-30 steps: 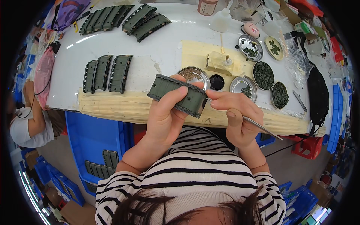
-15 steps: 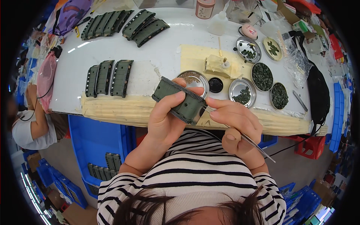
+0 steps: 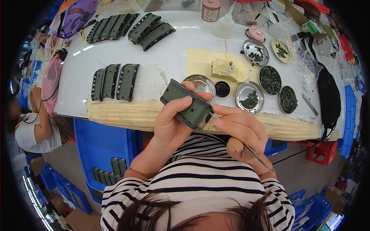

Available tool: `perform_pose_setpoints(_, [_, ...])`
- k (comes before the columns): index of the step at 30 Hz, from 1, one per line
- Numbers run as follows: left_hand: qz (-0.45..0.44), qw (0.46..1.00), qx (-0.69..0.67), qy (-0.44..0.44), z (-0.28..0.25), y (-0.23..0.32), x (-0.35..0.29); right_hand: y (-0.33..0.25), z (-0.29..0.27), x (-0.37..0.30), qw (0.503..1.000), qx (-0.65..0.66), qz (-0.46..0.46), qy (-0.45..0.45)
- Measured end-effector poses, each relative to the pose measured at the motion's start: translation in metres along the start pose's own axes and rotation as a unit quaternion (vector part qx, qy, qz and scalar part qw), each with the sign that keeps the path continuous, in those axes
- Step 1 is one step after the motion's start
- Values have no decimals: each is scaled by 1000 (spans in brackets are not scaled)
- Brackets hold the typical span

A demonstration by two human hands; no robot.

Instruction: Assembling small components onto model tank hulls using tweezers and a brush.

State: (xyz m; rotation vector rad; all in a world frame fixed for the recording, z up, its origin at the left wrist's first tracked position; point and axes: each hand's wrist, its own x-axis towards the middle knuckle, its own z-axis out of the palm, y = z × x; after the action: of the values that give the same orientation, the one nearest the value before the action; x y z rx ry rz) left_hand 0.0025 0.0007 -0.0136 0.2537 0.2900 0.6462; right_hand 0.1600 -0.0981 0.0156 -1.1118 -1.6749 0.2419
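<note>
Dark green curved segment (image 3: 195, 114), silver tweezers (image 3: 254, 154); black stripes across a cream knit top (image 3: 216, 168); white desk (image 3: 79, 69) with pale yellow tape (image 3: 127, 112); blue bin (image 3: 102, 138), pink mesh bag (image 3: 51, 86)

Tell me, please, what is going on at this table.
The person's left hand holds a curved dark-green piece, and the right hand holds metal tweezers, their tips at the piece's right end. Three similar pieces lie to the left on the white table; round dishes with small dark-green bits stand to the right.
</note>
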Motion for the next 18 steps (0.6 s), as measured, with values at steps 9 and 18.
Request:
perform_pose_setpoints(9, [4, 1000, 1, 2, -1, -2, 1, -1, 3, -1, 1000, -9, 14, 18])
perform_pose_setpoints(18, [3, 1000, 3, 10, 0, -4, 1, -2, 2, 1, 999, -23, 34, 11])
